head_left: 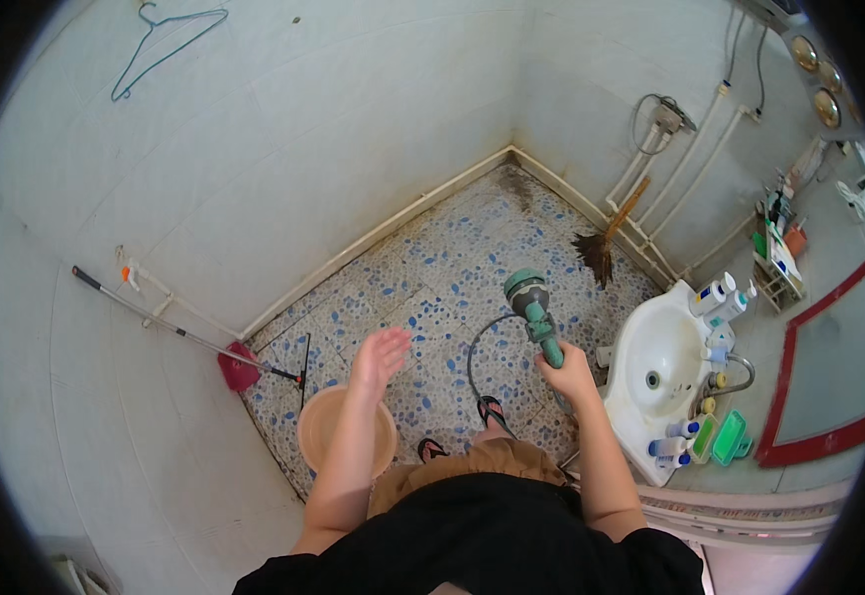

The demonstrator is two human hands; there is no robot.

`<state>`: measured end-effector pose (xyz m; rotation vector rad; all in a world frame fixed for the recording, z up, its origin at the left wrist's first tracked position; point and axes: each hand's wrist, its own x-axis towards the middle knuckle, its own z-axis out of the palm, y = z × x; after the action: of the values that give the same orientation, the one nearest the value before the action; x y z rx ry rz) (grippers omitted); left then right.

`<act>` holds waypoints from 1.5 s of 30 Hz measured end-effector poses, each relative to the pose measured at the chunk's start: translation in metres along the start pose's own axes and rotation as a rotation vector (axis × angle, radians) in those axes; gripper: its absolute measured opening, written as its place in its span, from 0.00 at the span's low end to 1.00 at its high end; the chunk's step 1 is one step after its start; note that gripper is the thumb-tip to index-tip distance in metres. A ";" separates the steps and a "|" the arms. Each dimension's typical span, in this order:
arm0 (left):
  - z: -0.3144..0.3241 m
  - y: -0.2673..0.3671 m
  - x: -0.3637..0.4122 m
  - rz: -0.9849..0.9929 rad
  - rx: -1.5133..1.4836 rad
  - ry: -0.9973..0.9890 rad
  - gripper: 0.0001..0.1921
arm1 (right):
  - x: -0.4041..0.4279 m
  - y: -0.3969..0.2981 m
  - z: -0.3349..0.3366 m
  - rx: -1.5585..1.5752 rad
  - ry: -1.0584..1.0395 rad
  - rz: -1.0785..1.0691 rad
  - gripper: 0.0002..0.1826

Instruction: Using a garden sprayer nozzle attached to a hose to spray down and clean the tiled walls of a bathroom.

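My right hand (570,372) grips the green handle of a hose spray nozzle (538,312), whose round head points away from me over the pebble-patterned floor (432,297). A thin grey hose (471,357) curves from near the nozzle down past my sandalled foot. My left hand (382,361) is raised with nothing in it, its fingers extended. Below my left forearm stands a peach plastic basin (317,424) on the floor, partly covered by that arm. Whether water leaves the nozzle cannot be made out.
A floor squeegee (202,338) leans on the left wall beside a magenta plastic container (237,366). At right is a white washbasin (659,357) with bottles and green soap dishes (731,437). A worn broom (611,238) leans against wall pipes. A hanger (168,52) hangs upper left.
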<state>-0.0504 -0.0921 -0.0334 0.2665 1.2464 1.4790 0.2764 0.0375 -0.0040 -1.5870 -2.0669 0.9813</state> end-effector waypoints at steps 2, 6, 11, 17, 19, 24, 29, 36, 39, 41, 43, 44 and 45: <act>-0.013 -0.001 -0.003 0.010 -0.017 0.040 0.23 | -0.001 -0.015 0.002 -0.019 -0.114 -0.040 0.21; 0.000 -0.010 -0.012 0.021 0.021 0.035 0.23 | -0.005 -0.050 0.012 0.037 -0.026 -0.317 0.19; -0.030 -0.005 -0.046 0.057 -0.047 0.108 0.24 | 0.009 -0.146 0.029 0.124 -0.124 -0.444 0.18; -0.100 -0.001 -0.110 0.201 -0.175 0.351 0.25 | 0.041 -0.271 0.035 0.306 0.105 -0.879 0.19; -0.128 -0.008 -0.131 0.261 -0.230 0.384 0.25 | 0.050 -0.299 0.037 0.363 0.127 -0.918 0.19; -0.182 -0.030 -0.182 0.388 -0.396 0.514 0.24 | 0.080 -0.339 0.047 0.323 -0.131 -0.796 0.22; -0.209 -0.045 -0.214 0.450 -0.405 0.614 0.26 | 0.109 -0.422 0.020 0.504 -0.074 -0.754 0.29; -0.231 -0.054 -0.189 0.471 -0.502 0.665 0.27 | 0.140 -0.594 -0.067 0.355 0.123 -1.029 0.27; -0.229 -0.040 -0.170 0.409 -0.514 0.737 0.24 | 0.166 -0.629 -0.054 0.221 0.091 -1.011 0.28; -0.228 -0.031 -0.154 0.392 -0.525 0.724 0.23 | 0.194 -0.639 -0.036 0.107 0.052 -0.954 0.27; -0.231 -0.023 -0.142 0.377 -0.536 0.722 0.22 | 0.215 -0.645 -0.016 0.029 0.037 -0.942 0.26; -0.235 -0.022 -0.139 0.381 -0.532 0.728 0.21 | 0.226 -0.649 -0.012 0.030 0.034 -0.944 0.26; -0.240 -0.019 -0.136 0.388 -0.528 0.734 0.20 | 0.235 -0.653 -0.009 0.035 0.039 -0.946 0.26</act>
<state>-0.1685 -0.3359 -0.0867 -0.4558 1.3374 2.3006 -0.2451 0.1766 0.4326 -0.4429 -2.3341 0.5979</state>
